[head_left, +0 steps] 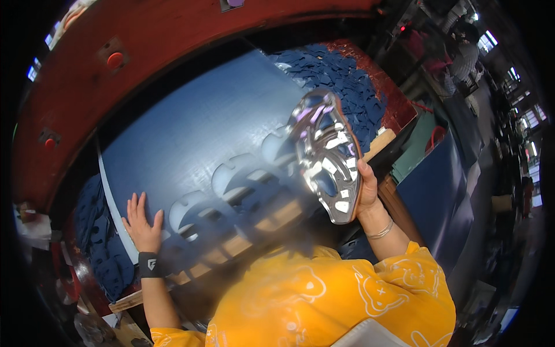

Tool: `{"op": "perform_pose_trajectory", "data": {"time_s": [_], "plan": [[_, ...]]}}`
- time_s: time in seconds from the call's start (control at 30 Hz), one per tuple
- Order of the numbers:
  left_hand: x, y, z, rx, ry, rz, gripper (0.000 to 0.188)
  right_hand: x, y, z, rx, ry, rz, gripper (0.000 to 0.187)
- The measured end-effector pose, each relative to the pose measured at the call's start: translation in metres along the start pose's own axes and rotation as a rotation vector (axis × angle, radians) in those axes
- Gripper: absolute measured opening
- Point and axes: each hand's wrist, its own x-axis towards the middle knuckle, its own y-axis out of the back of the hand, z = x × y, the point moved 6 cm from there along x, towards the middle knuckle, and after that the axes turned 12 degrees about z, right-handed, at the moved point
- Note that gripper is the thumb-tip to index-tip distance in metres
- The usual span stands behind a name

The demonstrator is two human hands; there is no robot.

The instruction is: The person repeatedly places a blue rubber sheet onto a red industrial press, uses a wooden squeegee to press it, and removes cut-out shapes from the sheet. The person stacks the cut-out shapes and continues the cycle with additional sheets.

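Observation:
My right hand [368,189] grips the side of a metal cutting die [321,141], long and shaped like a shoe part, with shiny curved blades and openings. I hold it raised over the right part of a large blue sheet [185,127]. Along the sheet's near edge runs a row of curved cut-outs with a pale surface showing through. Flat on the sheet's left side lies my left hand [144,226], its fingers spread and holding nothing. A black band [151,265] is around that wrist. The sheet's near edge is partly blurred.
A red machine beam [173,37] with red buttons [115,59] arches across the far side. Blue scraps [329,72] are heaped at the far right, and more blue scraps [92,231] lie at the left. Wooden strips [277,221] edge the near side. Blue sheets [433,185] stand right.

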Motion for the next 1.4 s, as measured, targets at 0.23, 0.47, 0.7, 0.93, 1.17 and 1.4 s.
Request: {"op": "perform_pose_trajectory", "data": {"time_s": [0.23, 0.47, 0.7, 0.93, 1.17, 1.4], "plan": [[0.001, 0.006, 0.008, -0.039, 0.032, -0.014, 0.064, -0.030, -0.064, -0.022, -0.654, 0.884, -0.007, 0.093], [0.003, 0.012, 0.012, -0.033, 0.049, -0.033, 0.065, -0.050, -0.135, -0.016, -1.224, 1.632, 0.025, 0.098], [0.001, 0.019, 0.015, -0.084, 0.069, 0.006, 0.068, 0.054, -0.191, 0.052, -0.804, 0.845, -0.231, 0.095], [-0.004, 0.025, 0.018, -0.179, 0.110, 0.059, 0.066, 0.144, -0.223, 0.155, -1.543, 0.652, -0.263, 0.069], [-0.008, 0.044, -0.004, -0.398, 0.057, -0.014, 0.056, 0.148, -0.233, 0.196, -2.006, 0.640, -0.394, 0.085], [-0.024, 0.056, -0.050, -0.437, -0.003, 0.066, 0.042, 0.155, -0.233, 0.196, -1.940, 0.709, -0.501, 0.068]]}}
